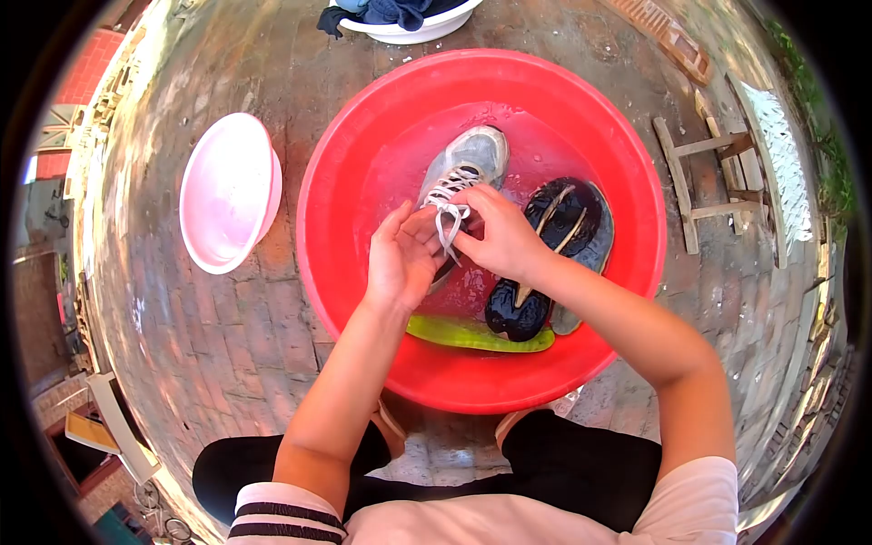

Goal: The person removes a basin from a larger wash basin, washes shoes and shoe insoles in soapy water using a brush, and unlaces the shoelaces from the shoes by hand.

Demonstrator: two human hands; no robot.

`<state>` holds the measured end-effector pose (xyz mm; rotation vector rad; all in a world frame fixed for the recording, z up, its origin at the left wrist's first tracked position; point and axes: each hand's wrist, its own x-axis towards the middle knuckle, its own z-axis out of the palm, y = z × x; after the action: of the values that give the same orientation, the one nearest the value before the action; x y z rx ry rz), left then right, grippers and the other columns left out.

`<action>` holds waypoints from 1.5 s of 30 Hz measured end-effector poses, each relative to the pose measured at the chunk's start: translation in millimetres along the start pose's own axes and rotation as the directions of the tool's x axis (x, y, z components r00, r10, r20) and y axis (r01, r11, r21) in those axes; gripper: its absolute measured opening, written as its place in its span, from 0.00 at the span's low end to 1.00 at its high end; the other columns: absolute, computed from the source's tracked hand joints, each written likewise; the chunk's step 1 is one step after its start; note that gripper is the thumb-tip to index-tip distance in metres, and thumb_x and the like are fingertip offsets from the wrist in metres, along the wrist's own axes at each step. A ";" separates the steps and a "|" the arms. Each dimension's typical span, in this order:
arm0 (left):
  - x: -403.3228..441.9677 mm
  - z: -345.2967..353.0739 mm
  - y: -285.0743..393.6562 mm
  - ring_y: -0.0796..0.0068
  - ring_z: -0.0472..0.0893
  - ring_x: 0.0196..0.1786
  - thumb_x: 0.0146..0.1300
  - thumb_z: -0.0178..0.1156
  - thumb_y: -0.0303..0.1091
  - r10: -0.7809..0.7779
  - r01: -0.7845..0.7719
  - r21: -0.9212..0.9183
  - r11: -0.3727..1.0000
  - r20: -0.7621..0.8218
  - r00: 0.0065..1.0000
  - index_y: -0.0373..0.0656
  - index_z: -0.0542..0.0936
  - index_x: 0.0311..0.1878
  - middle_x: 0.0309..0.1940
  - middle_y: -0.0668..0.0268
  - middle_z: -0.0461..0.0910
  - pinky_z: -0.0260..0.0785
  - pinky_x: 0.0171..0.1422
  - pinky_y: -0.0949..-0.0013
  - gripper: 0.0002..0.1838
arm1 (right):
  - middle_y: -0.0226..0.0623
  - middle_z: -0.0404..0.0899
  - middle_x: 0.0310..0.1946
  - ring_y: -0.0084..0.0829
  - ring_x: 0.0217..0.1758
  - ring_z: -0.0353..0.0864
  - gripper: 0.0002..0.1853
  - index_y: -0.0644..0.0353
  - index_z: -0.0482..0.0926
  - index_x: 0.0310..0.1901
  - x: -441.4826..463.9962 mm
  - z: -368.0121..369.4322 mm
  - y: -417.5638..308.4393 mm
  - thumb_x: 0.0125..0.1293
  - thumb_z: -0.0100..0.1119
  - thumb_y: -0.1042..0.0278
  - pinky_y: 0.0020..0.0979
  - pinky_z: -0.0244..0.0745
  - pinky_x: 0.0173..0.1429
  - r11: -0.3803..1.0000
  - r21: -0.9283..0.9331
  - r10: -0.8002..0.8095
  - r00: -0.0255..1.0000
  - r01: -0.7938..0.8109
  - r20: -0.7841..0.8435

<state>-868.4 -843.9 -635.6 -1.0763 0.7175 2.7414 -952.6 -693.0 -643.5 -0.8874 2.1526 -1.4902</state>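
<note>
A grey sneaker (pixel 483 153) with white laces lies in the large red basin (pixel 341 118), its toe pointing away from me. Between the thumb and fingers of my right hand (pixel 500 234) is a white shoelace (pixel 447 216), looped over the shoe's tongue. My left hand (pixel 405 252) is beside the shoe's left side, palm turned up and fingers stretched out near the lace. Both hands partly cover the heel end. To the right of the shoe lies a wet black flip-flop (pixel 518 313) with tan straps, against a grey sole. A lime-green flat piece (pixel 477 334) rests along the near side.
At the left on the brick ground (pixel 245 318) stands a pink basin (pixel 227 195). Beyond the red basin, a white basin (pixel 427 29) holds dark cloth (pixel 395 11). A wooden frame (pixel 718 145), like a stool on its side, lies at the right. My knees flank the basin's near edge.
</note>
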 end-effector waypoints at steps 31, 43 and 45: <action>39.4 -11.4 -16.1 0.63 0.75 0.54 0.69 0.52 0.35 0.163 -0.160 0.043 0.986 -0.078 0.984 0.40 0.72 0.54 0.49 0.56 0.77 0.62 0.67 0.59 0.14 | 0.30 0.70 0.23 0.24 0.26 0.71 0.16 0.63 0.72 0.39 -17.5 -147.5 -26.8 0.76 0.47 0.56 0.32 0.75 0.44 0.775 0.424 0.497 0.867 -0.468 0.049; 39.4 -16.4 -38.2 0.67 0.74 0.56 0.69 0.51 0.37 0.113 -0.113 -0.005 0.994 -0.015 0.993 0.38 0.75 0.51 0.50 0.60 0.78 0.63 0.65 0.62 0.14 | 0.40 0.80 0.33 0.41 0.43 0.77 0.10 0.60 0.80 0.35 9.6 -28.0 6.3 0.55 0.67 0.64 0.39 0.73 0.49 0.848 -0.525 0.056 0.972 0.073 0.226; 38.0 -17.1 -34.6 0.64 0.75 0.53 0.66 0.53 0.28 0.135 -0.135 0.012 0.991 -0.028 0.990 0.36 0.73 0.48 0.48 0.58 0.77 0.66 0.63 0.59 0.09 | 0.37 0.80 0.28 0.35 0.37 0.78 0.08 0.61 0.78 0.29 19.5 -28.1 12.0 0.57 0.65 0.65 0.36 0.74 0.44 0.936 -0.345 0.179 0.941 -0.073 0.288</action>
<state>-876.8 -823.9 -685.2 -1.1066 0.8364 2.8362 -987.7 -683.9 -643.4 -0.9954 2.1962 -0.8659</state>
